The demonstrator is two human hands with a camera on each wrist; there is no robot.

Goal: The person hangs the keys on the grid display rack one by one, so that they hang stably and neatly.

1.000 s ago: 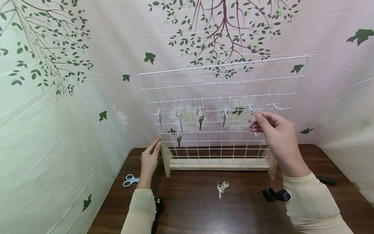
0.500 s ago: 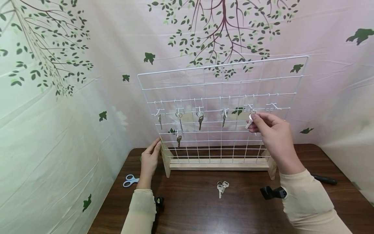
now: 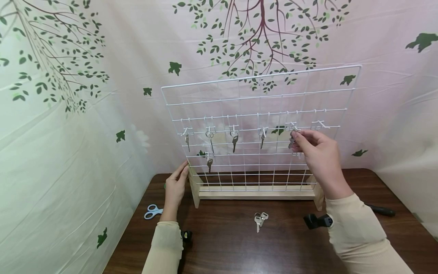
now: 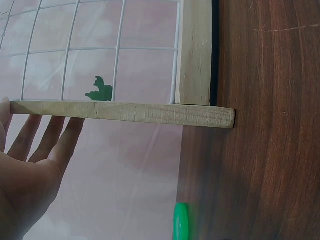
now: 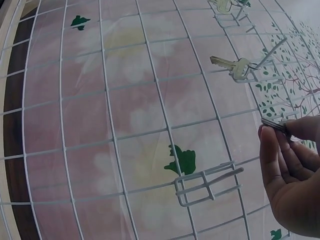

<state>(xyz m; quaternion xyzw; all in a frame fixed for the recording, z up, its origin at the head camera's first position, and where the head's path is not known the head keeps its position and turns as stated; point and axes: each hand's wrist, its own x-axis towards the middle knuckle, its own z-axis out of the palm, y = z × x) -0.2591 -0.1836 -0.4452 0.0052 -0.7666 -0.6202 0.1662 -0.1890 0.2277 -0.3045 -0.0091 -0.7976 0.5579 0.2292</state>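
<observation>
My right hand (image 3: 321,156) pinches a small bunch of keys (image 3: 292,142) between thumb and fingers. Its ring is close to a white hook (image 3: 293,126) on the wire grid rack (image 3: 261,77); whether the ring sits on that hook is hard to tell. In the right wrist view the pinched keys (image 5: 272,123) appear edge-on. My left hand (image 3: 175,190) touches the rack's left wooden upright (image 3: 195,186), and the left wrist view shows fairly straight fingers (image 4: 62,142) against the upright's outer face (image 4: 150,113).
Keys hang from several other hooks, including a key (image 3: 235,144) near the middle. Two loose keys (image 3: 258,222) lie on the brown table (image 3: 226,236). Blue scissors (image 3: 153,211) lie at left, a black-handled tool (image 3: 381,210) at right. A bare hook (image 3: 320,124) sits farther right.
My right hand has shifted slightly left and up with the keys, bringing their ring nearer the hook, and the keys have turned. The left hand stays on the upright.
</observation>
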